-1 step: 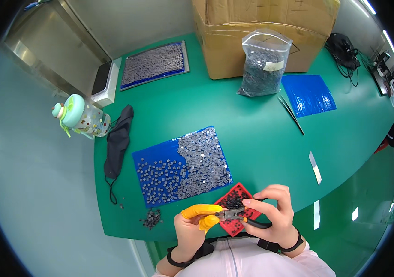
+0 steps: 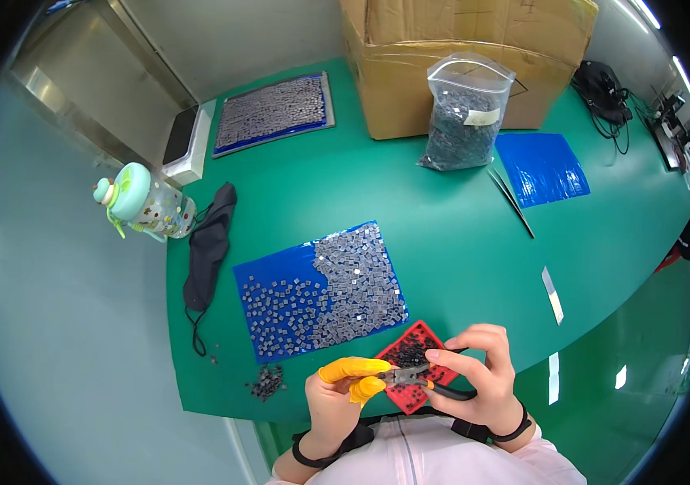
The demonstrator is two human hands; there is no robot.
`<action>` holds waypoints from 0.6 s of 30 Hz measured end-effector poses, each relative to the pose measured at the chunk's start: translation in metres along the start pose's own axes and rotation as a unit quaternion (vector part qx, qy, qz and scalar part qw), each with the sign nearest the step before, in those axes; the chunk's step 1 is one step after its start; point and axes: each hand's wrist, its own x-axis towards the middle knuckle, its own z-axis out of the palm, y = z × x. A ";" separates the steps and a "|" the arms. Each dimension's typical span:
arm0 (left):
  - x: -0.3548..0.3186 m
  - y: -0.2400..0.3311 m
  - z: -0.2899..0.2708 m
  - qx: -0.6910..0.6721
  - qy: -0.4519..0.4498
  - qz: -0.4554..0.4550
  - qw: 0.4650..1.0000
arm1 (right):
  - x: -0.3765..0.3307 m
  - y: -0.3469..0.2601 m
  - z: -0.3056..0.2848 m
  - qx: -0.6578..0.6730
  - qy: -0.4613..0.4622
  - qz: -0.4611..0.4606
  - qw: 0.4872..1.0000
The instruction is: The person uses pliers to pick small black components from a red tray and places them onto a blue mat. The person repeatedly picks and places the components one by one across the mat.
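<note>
My right hand (image 2: 482,373) is wrapped round the black handles of small pliers (image 2: 406,375), whose metal jaws point left. My left hand (image 2: 338,402) wears yellow covers on thumb and forefinger. These fingers are pinched together at the tip of the jaws; anything between them is too small to make out. Below both hands lies a red tray (image 2: 405,398) holding many small black parts (image 2: 406,352). Just beyond the left hand a blue sheet (image 2: 274,273) carries many small grey square pieces (image 2: 353,283). A small heap of dark pieces (image 2: 265,383) lies on the green table.
A black mask (image 2: 209,250) and a bottle (image 2: 143,200) stand at the left. Farther back are a filled tray (image 2: 274,113), a cardboard box (image 2: 393,89) and a zip bag (image 2: 464,121) of dark parts. Tweezers (image 2: 511,202), a blue sheet (image 2: 543,168) and a blade (image 2: 552,296) lie at right.
</note>
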 end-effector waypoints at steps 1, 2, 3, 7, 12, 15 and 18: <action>-0.001 -0.001 -0.004 0.027 -0.024 0.014 0.999 | -0.001 0.000 0.000 -0.005 -0.004 -0.003 1.000; -0.001 0.002 -0.003 0.007 -0.034 -0.012 0.999 | -0.001 0.000 0.000 -0.011 -0.008 -0.006 1.000; -0.001 0.006 -0.001 -0.015 -0.044 -0.038 0.998 | -0.001 0.000 -0.001 -0.012 -0.017 -0.008 1.000; -0.002 0.003 -0.011 -0.097 -0.155 -0.062 0.981 | -0.003 0.001 0.000 0.008 -0.051 -0.014 0.999; -0.008 -0.002 -0.017 -0.060 -0.176 -0.105 0.977 | -0.003 -0.001 0.002 0.015 -0.059 -0.008 0.998; -0.007 -0.003 -0.016 0.038 -0.127 -0.077 0.988 | -0.004 0.000 0.003 0.007 -0.047 0.005 0.999; 0.001 -0.004 -0.005 -0.030 -0.055 -0.010 0.998 | -0.005 0.000 0.003 0.008 -0.040 0.012 0.999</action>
